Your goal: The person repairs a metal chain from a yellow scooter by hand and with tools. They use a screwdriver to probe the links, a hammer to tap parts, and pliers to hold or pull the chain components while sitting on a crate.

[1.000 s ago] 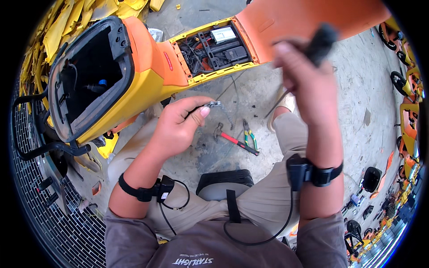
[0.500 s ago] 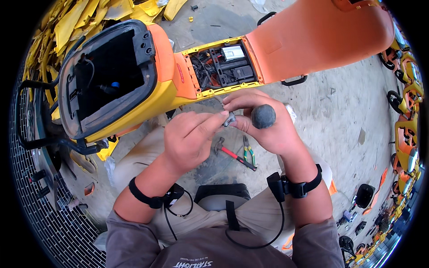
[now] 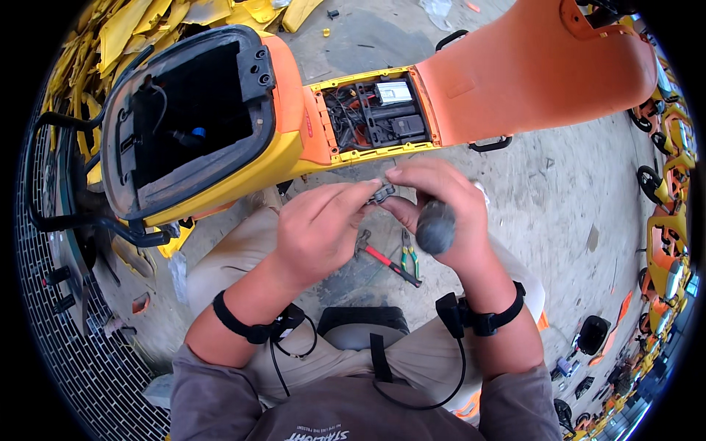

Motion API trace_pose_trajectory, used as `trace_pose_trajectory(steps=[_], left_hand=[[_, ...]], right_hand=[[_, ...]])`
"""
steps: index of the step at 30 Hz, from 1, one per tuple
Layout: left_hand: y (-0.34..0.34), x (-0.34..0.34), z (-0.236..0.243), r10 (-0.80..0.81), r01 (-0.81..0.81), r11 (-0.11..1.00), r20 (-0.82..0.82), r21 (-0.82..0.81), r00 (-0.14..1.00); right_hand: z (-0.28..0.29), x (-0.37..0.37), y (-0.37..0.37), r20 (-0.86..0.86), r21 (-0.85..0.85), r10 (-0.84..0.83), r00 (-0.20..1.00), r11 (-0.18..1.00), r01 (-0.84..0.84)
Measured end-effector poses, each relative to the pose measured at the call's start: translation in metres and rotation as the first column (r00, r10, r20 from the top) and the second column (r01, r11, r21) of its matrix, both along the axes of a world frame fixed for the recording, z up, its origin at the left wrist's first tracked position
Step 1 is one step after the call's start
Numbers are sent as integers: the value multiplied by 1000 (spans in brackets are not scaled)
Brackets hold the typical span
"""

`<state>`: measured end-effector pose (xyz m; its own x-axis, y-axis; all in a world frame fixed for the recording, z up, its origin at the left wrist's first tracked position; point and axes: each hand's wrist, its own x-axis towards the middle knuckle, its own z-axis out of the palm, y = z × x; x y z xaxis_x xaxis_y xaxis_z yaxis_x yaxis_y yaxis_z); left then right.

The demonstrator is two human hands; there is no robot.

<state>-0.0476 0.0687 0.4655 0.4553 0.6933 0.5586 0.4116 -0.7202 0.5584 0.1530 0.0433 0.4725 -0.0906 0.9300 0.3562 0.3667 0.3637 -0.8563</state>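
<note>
My left hand point(image 3: 318, 222) is closed, pinching a small grey metal part point(image 3: 382, 194) between thumb and fingers. Beside it, my right hand point(image 3: 465, 208) curls around a tool with a dark, round-ended handle point(image 3: 435, 229); the tool's working end is hidden. The right fingertips are close to the metal part; I cannot tell whether they touch it. Just beyond both hands lies the yellow and orange scooter body point(image 3: 294, 158), its open bay showing wires and a silver box point(image 3: 393, 92). Below the hands, a claw hammer with a red and black handle point(image 3: 390, 264) and green-handled pliers point(image 3: 409, 253) rest on the floor.
At the scooter's left end is an open black compartment point(image 3: 193, 140) with a black tube rail point(image 3: 88, 229) around it. A long orange panel point(image 3: 522, 73) extends right. Yellow panels point(image 3: 121, 37) are piled at the far left; scooters point(image 3: 665, 242) line the right side.
The round-ended handle has tilted toward me and dropped slightly in my right hand. The metal part has turned in my left fingers. The whole view has shifted a little.
</note>
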Motion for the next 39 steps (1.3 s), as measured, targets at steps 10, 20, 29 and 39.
trace_pose_trajectory(steps=[10,20,29,39], left_hand=[[-5,0,2,-84,97,957,56,-273,995],[-6,0,6,-68,122,916,151,-383,986],[-11,2,7,-26,165,824,254,-542,967],[-7,6,27,169,357,313,422,-880,891]], right_hand=[[-10,-1,2,296,331,-73,952,943,-31],[-17,-7,0,240,354,-85,967,935,-6],[-10,-14,-4,189,332,-146,971,940,77],[-12,-11,-5,311,411,-174,934,911,33]])
